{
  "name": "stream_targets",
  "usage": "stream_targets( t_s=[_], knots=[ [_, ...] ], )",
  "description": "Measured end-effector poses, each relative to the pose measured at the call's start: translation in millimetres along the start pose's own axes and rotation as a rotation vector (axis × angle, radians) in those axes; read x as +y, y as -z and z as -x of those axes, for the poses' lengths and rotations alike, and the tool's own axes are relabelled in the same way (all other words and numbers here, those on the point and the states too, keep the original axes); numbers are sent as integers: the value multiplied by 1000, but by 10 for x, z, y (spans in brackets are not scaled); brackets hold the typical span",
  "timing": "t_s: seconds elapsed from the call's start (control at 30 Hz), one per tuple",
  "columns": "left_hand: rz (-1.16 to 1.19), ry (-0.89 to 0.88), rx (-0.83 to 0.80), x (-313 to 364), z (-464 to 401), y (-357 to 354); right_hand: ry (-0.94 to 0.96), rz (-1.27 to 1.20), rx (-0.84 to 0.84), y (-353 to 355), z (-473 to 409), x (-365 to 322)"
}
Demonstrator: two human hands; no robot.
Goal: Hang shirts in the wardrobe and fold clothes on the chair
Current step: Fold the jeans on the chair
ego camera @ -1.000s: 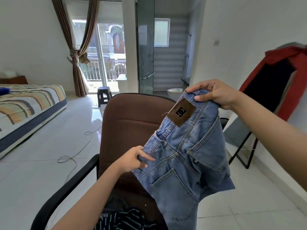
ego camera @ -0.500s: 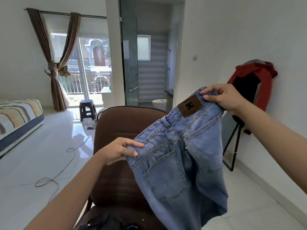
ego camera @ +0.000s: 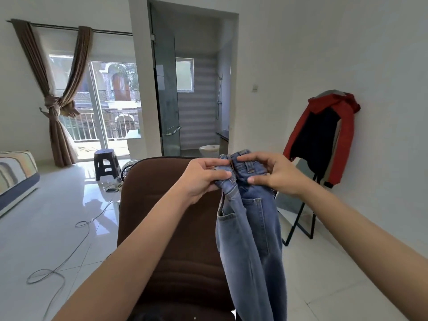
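Both hands pinch the jeans [ego camera: 251, 228] waistband halves together.
Left hand [ego camera: 203, 179] or right hand [ego camera: 275, 173] slackening could let the halves misalign.

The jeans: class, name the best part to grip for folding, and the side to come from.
Grip the jeans at the waistband, from above. It sits bunched at the top, halves together, legs hanging straight below in front of the chair. The left hand and right hand pinch it there.
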State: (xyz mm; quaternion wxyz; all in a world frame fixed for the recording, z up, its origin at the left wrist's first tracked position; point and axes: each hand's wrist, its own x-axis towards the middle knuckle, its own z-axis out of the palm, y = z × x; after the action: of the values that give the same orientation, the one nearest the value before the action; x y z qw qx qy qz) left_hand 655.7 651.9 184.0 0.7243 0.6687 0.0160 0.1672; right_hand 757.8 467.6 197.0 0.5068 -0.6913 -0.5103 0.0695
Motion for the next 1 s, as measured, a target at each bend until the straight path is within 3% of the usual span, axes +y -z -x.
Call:
stream_targets(
  t_s=[0.4, 0.73, 0.9, 1.0],
  knots=[
    [210, 45, -155, 104, -107, -199, 112, 43, 331, -269, 210, 127],
    [138, -31, -288, -116, -122, -128, 208, 40, 473, -242, 199, 264],
    [-77, -226, -107, -431, -177, 3, 268, 10, 529, -163, 123, 241],
    [-46, -166, 67, -529, -225, 138, 309, -98, 479, -61, 61, 86]
  ],
)
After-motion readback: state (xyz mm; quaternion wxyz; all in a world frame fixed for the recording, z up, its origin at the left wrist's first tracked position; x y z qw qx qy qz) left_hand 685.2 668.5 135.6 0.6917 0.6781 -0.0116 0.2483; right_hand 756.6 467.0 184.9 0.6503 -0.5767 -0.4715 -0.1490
